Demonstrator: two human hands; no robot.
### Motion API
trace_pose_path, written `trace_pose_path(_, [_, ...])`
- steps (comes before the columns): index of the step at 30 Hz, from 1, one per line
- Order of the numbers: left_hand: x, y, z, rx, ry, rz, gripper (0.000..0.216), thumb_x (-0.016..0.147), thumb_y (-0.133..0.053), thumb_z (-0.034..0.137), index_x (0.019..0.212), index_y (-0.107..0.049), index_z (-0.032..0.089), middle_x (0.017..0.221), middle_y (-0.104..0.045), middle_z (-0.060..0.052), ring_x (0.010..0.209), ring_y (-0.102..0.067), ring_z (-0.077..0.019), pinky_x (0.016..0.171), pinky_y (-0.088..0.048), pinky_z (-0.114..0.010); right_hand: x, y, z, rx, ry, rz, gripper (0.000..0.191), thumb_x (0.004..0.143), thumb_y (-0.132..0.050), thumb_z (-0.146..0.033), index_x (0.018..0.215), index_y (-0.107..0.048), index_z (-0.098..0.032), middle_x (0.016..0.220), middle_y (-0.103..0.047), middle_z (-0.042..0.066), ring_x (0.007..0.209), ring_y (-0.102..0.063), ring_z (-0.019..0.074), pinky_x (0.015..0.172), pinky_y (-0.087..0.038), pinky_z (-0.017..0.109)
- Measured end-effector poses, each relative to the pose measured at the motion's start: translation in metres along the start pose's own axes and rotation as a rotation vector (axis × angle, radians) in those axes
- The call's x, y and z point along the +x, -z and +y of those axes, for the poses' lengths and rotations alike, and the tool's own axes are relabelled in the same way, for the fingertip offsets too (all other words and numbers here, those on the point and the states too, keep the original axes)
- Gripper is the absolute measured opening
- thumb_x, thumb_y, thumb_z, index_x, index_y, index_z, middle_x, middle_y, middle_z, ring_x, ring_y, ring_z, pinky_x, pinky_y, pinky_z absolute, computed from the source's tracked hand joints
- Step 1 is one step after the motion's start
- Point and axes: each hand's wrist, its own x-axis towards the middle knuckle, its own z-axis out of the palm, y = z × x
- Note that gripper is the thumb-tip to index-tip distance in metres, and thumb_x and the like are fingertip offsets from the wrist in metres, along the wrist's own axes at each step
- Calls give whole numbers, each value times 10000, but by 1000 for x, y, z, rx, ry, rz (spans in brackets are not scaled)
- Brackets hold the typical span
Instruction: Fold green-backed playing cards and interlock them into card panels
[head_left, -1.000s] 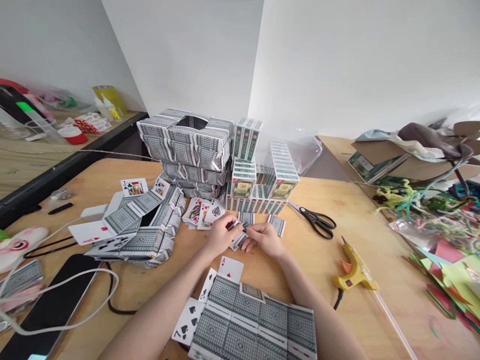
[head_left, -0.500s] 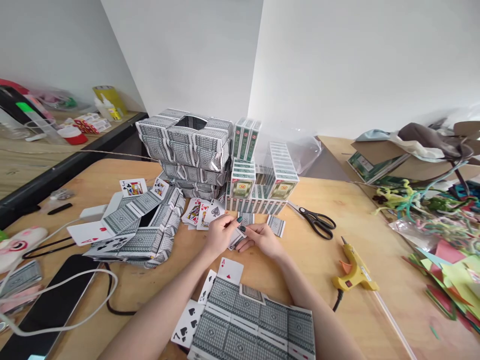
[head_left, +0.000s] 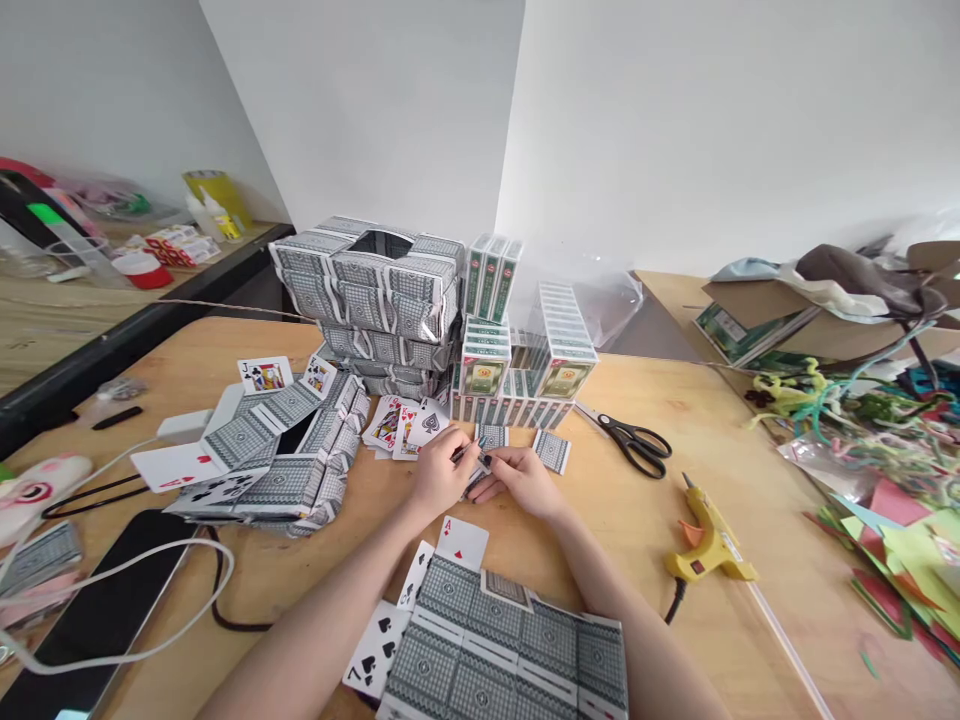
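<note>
Close together over the middle of the table, my left hand (head_left: pixel 441 466) and my right hand (head_left: pixel 527 481) pinch a playing card (head_left: pixel 475 478) between them. My fingers cover most of that card. Just behind lie two grey-backed cards, one (head_left: pixel 492 436) at my fingertips and another (head_left: pixel 552 452) to the right. Face-up cards, with an ace of spades (head_left: pixel 430 424) on top, are left of my left hand. Between my forearms and nearest me sits a panel of joined grey-backed cards (head_left: pixel 495 640), with an ace of diamonds (head_left: pixel 462 542) sticking out at its far edge.
Card-covered boxes (head_left: pixel 367 290) are stacked behind, beside green card packs (head_left: pixel 566 345). A half-covered box (head_left: pixel 300 480) stands left, near a phone (head_left: pixel 105 610) and white cable. On the right lie black scissors (head_left: pixel 637 446), a yellow glue gun (head_left: pixel 705 545) and paper scraps (head_left: pixel 900 550).
My left hand's fingers have curled in more and shifted slightly, and less of the held card shows. My right hand has barely moved.
</note>
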Motion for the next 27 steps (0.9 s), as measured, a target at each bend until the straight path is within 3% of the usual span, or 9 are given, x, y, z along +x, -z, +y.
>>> trace_pose_path(6, [0, -1, -4, -40, 108, 13, 247, 814, -448, 266, 584, -421, 183, 549, -422, 41, 534, -409, -102, 537, -328, -215, -1, 1, 1, 49, -14, -23, 306, 739, -559, -361, 914, -605, -115, 625, -694, 62, 642, -684, 216, 670, -545, 386])
trace_pose_path(12, [4, -1, -6, -168, 191, -18, 203, 782, -508, 315, 640, -515, 170, 608, -508, 24, 580, -474, -112, 565, -372, -219, 3, 5, 3, 39, 30, 10, 412, 733, -586, -491, 883, -604, -108, 614, -686, 70, 595, -673, 194, 604, -540, 332])
trace_pose_path(15, [4, -1, -6, -274, 236, -57, 173, 730, -587, 316, 826, -572, 174, 762, -602, -2, 697, -551, -138, 631, -419, -233, 5, 8, 3, 58, 85, 98, 389, 726, -602, -489, 845, -607, -118, 609, -676, 55, 572, -661, 170, 560, -531, 285])
trace_pose_path(18, [3, -2, -7, -328, 266, -46, 323, 686, -627, 271, 988, -547, 190, 906, -629, -21, 800, -582, -158, 693, -441, -254, 7, 11, 3, 78, 121, 175, 350, 736, -605, -465, 842, -598, -131, 619, -666, 43, 550, -649, 150, 528, -519, 254])
trace_pose_path(22, [6, -1, -7, -304, 332, -44, 238, 682, -617, 253, 899, -567, 169, 814, -628, -8, 723, -576, -152, 651, -442, -252, 7, 12, 4, 66, 130, 199, 349, 735, -608, -458, 904, -547, -158, 605, -643, 7, 483, -618, 136, 484, -502, 254])
trace_pose_path(27, [10, 5, -7, -388, 405, -118, 262, 674, -628, 305, 873, -600, 137, 803, -648, -30, 737, -588, -173, 656, -450, -261, 7, 14, 5, -47, 140, 211, 309, 736, -597, -461, 783, -562, -158, 482, -551, -33, 407, -511, 98, 417, -412, 213])
